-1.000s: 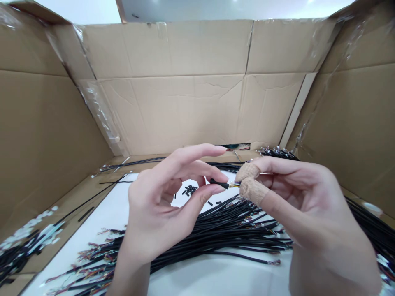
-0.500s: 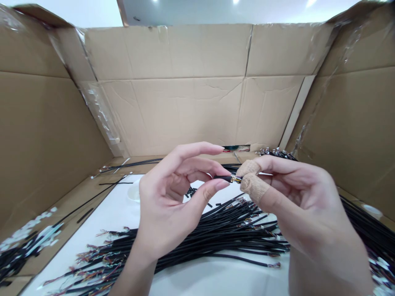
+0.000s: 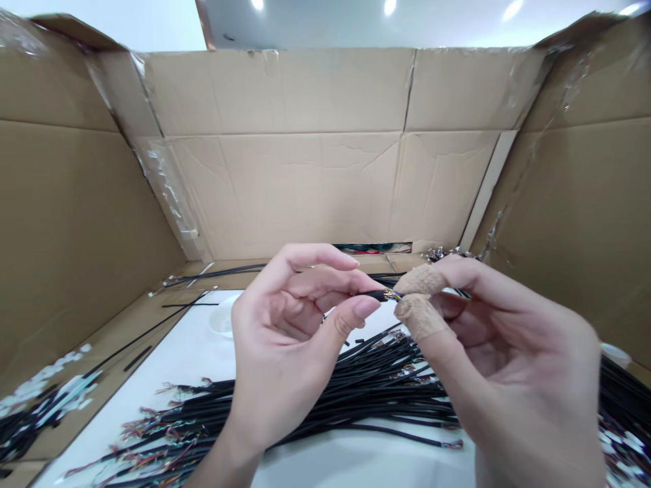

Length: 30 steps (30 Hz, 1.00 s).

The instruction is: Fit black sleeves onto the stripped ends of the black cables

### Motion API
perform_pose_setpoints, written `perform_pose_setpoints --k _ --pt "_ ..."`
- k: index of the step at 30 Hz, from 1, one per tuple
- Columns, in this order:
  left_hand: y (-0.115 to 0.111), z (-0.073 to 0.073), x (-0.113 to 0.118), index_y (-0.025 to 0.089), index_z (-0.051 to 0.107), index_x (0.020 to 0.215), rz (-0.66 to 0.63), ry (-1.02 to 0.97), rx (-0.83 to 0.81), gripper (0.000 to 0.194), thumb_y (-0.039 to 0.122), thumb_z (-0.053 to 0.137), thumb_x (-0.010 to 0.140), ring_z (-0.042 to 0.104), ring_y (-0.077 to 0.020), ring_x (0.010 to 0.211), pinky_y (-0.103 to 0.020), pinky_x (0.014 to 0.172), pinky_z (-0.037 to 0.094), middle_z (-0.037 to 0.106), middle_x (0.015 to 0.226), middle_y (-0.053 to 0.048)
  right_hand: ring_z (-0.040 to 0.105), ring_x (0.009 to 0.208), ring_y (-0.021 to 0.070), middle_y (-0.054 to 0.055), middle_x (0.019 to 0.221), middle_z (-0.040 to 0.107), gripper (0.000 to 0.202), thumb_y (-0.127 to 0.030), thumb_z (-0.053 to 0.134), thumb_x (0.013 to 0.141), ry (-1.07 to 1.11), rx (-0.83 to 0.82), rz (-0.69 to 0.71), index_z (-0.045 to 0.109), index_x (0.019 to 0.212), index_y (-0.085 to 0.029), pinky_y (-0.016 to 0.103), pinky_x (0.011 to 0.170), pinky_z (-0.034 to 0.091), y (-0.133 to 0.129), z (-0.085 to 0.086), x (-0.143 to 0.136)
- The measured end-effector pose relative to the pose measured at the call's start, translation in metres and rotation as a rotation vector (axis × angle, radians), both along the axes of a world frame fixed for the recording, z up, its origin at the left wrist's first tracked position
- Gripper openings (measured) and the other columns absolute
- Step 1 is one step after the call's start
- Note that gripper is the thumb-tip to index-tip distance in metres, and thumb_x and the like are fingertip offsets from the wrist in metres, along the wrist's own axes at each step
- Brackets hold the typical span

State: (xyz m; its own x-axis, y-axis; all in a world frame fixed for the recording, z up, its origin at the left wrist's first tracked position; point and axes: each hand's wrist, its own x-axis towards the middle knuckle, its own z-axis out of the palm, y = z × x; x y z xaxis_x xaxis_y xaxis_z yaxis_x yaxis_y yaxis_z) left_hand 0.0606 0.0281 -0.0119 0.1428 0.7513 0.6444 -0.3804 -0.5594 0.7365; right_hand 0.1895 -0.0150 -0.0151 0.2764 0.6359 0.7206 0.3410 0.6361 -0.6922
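Note:
Between thumb and finger, my left hand [image 3: 295,339] pinches the black sleeve of a short cable piece [image 3: 377,295], its index finger raised clear. Thin coloured wires [image 3: 392,295] come out of the sleeve's right end. My right hand [image 3: 488,346], with tan tape on thumb and forefinger, pinches these wires close to the sleeve. The far tips of the wires are hidden by the taped fingers. Below both hands, a large bundle of black cables [image 3: 366,400] with stripped, coloured wire ends lies on the white board [image 3: 315,464].
Cardboard walls [image 3: 305,183] enclose the back and both sides. A white round dish [image 3: 220,318] stands left of my left hand. Cables with white connectors [image 3: 51,400] lie at the left, more black cables [image 3: 628,379] at the right. A slot [image 3: 376,248] opens low in the back wall.
My right hand has turned slightly, its back shifting to the right, while the taped fingertips stay on the wires. My left hand keeps its pinch. The whole view has tilted up a little.

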Motion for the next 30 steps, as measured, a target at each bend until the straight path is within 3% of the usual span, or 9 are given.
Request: perform_pose_setpoints --k 4,8,12,16,22,30 --pt "-0.005 -0.002 0.0 0.024 0.066 0.089 0.047 -0.01 -0.013 0.024 0.005 0.077 0.079 0.072 -0.0032 0.07 -0.004 0.064 0.057 0.077 0.079 0.008 0.056 0.06 0.0094 -0.002 0.07 0.06 0.018 -0.007 0.063 0.082 -0.037 0.126 -0.113 0.062 0.072 -0.022 0.021 0.04 0.037 -0.003 0.0 -0.007" --pt "-0.008 -0.001 0.001 0.025 0.065 0.088 0.096 -0.008 -0.013 0.024 0.007 0.077 0.079 0.072 -0.0024 0.07 -0.003 0.064 0.057 0.077 0.079 0.01 0.054 0.058 0.0107 0.001 0.072 0.064 0.015 -0.009 0.062 0.084 -0.123 0.131 -0.172 0.062 0.08 -0.023 0.026 0.044 0.038 -0.006 -0.002 -0.009" --pt "-0.007 0.0 0.001 0.026 0.064 0.088 0.159 0.034 0.034 0.026 0.007 0.078 0.078 0.074 -0.0049 0.073 -0.005 0.066 0.058 0.077 0.079 0.01 0.052 0.055 0.0121 0.002 0.071 0.063 0.015 -0.013 0.059 0.088 -0.144 0.095 -0.127 0.065 0.09 -0.027 0.028 0.043 0.036 -0.008 -0.002 -0.007" --pt "-0.006 0.002 -0.004 0.027 0.063 0.093 0.203 0.084 0.127 0.031 0.004 0.077 0.078 0.075 -0.01 0.073 -0.015 0.069 0.063 0.077 0.08 0.009 0.054 0.056 0.012 0.001 0.072 0.064 0.017 -0.011 0.061 0.086 -0.151 0.077 -0.075 0.066 0.09 -0.027 0.027 0.041 0.036 -0.009 0.001 -0.003" --pt "-0.006 0.003 -0.011 0.027 0.063 0.096 0.208 0.184 0.184 0.031 0.004 0.075 0.08 0.074 -0.0073 0.074 -0.014 0.074 0.061 0.078 0.082 0.012 0.049 0.054 0.0066 -0.002 0.079 0.065 0.016 -0.01 0.059 0.086 -0.32 0.029 -0.032 0.06 0.087 -0.026 0.02 0.048 0.046 -0.009 0.001 0.005" --pt "0.001 0.005 -0.019 0.028 0.066 0.095 0.172 0.251 0.207 0.031 0.005 0.076 0.078 0.074 -0.0051 0.075 -0.008 0.071 0.058 0.078 0.082 0.012 0.074 0.073 0.0158 -0.004 0.086 0.075 0.027 -0.02 0.066 0.088 -0.323 -0.026 -0.022 0.062 0.109 -0.036 0.021 0.049 0.056 -0.008 -0.003 0.015"
